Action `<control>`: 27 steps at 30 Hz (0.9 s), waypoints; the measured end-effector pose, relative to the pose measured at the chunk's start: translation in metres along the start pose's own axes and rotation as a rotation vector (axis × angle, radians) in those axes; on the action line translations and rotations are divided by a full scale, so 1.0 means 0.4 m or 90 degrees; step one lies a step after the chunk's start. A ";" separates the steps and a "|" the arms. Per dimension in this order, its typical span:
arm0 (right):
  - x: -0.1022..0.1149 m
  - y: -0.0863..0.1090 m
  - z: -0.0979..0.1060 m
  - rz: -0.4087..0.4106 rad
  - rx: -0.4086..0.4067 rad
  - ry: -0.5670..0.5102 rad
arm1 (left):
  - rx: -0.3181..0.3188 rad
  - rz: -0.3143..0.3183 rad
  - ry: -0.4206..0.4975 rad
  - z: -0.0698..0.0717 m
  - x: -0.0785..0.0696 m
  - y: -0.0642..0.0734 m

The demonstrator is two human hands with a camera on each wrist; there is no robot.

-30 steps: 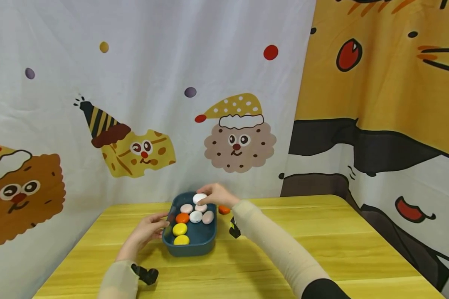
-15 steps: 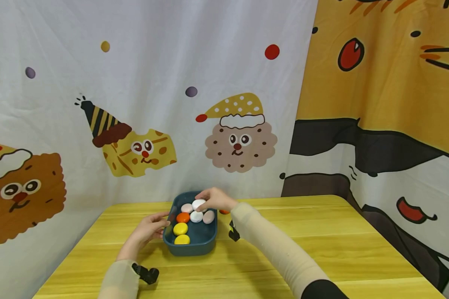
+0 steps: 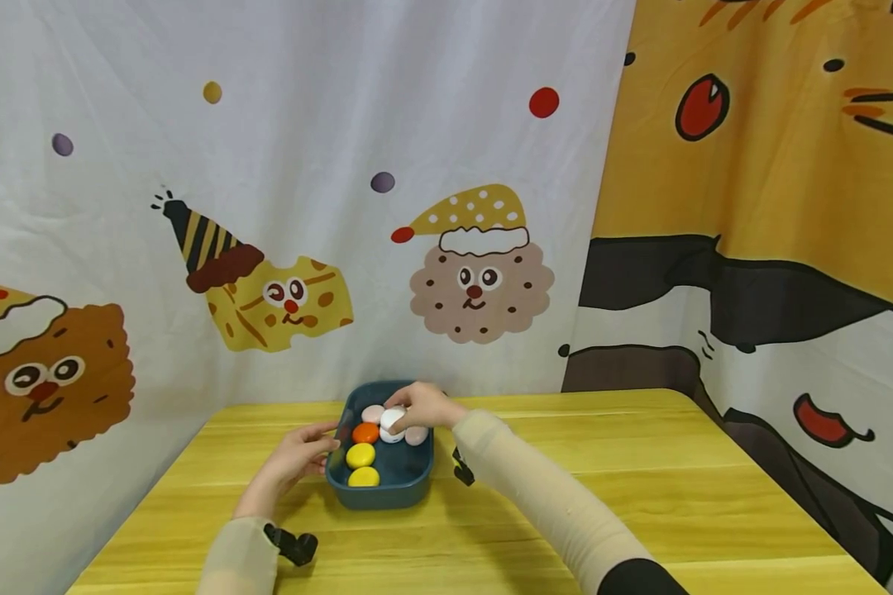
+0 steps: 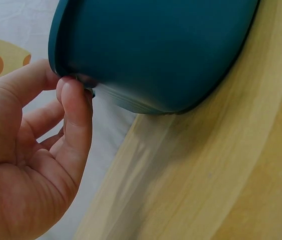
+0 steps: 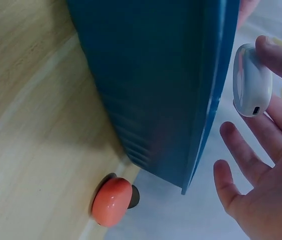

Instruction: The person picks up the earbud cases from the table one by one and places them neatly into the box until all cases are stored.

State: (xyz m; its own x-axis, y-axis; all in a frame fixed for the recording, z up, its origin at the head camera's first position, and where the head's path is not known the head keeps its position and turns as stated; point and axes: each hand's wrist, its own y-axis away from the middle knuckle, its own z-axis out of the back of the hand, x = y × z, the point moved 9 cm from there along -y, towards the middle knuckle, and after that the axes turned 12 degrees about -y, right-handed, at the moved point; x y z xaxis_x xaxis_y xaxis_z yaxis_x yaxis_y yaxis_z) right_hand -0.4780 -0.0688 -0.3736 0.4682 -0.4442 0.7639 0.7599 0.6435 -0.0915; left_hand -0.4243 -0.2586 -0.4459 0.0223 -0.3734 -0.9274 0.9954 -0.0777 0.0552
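My right hand (image 3: 430, 406) pinches a smooth white rounded case (image 5: 252, 80) with a small slot in its end, between thumb and fingers. It holds the case over the dark blue plastic bin (image 3: 383, 497), just above the pieces inside. My left hand (image 3: 295, 457) grips the bin's left side, its thumb and fingers at the rim in the left wrist view. Inside the bin lie two yellow pieces (image 3: 360, 455), an orange one (image 3: 365, 433) and several pale pink and white ones, such as a pink piece (image 3: 373, 414). The right hand partly hides some.
An orange rounded case (image 5: 112, 202) lies on the wooden table (image 3: 565, 479) beside the bin's right side, hidden behind the right arm in the head view. A printed curtain (image 3: 305, 124) hangs right behind the table.
My right hand has moved slightly down and nearer with the white case, from the bin's far end to over its middle pieces. My left hand stays at the bin's side.
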 end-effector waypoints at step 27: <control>-0.019 0.005 -0.007 -0.035 0.002 0.113 | 0.007 0.015 0.009 -0.001 0.005 -0.004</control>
State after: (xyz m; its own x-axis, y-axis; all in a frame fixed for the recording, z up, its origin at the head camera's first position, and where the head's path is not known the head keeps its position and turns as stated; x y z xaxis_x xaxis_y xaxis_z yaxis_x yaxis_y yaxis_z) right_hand -0.4789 -0.0660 -0.3812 0.4987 -0.5817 0.6426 0.7852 0.6171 -0.0507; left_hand -0.4260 -0.2588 -0.4481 0.0471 -0.3627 -0.9307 0.9936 -0.0792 0.0811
